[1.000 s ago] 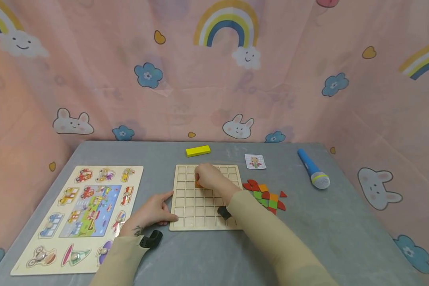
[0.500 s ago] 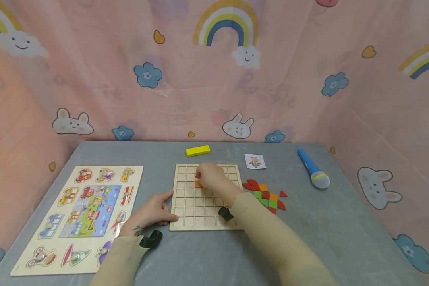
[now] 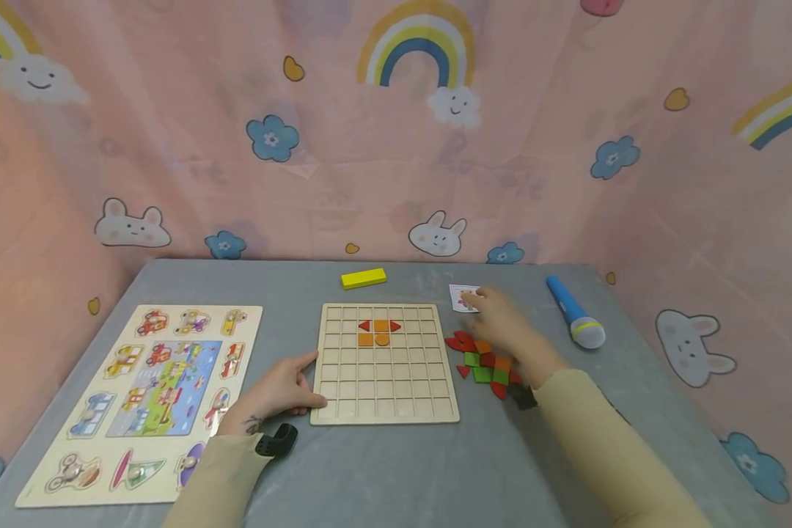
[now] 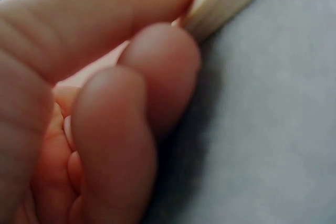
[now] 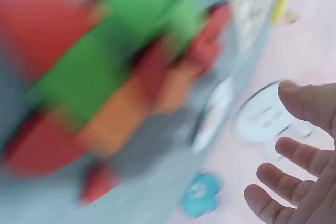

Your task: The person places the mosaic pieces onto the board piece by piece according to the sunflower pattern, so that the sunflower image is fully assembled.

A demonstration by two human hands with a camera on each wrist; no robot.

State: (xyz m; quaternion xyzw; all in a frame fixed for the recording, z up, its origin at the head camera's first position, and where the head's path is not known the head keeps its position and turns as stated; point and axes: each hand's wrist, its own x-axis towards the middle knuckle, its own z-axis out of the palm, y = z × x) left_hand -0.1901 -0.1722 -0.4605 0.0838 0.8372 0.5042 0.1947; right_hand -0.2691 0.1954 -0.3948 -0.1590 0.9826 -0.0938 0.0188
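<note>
My left hand (image 3: 284, 391) is at the left edge of a pale wooden grid board (image 3: 386, 389). Its thumb and index finger are extended and touch the edge, while other fingers are curled in the left wrist view. Two red triangles, two orange squares and an orange round tile (image 3: 382, 339) lie in upper cells of the board. Over the tabletop to the right, my right hand (image 3: 501, 323) is raised with spread fingers and holds nothing. It partly covers a small printed card (image 3: 458, 297) and is above a pile of red, green and orange tiles (image 3: 482, 374), blurred in the right wrist view.
A wooden vehicle puzzle board (image 3: 122, 480) lies on the left of the grey table. Behind the grid board is a yellow block (image 3: 364, 279). A blue toy microphone (image 3: 570, 304) lies at the back right. Pink printed cloth (image 3: 343, 191) surrounds the table.
My right hand has left the grid board and moved right, over the tile pile and the card. The tiles it was covering on the board are in sight. My left hand stays put.
</note>
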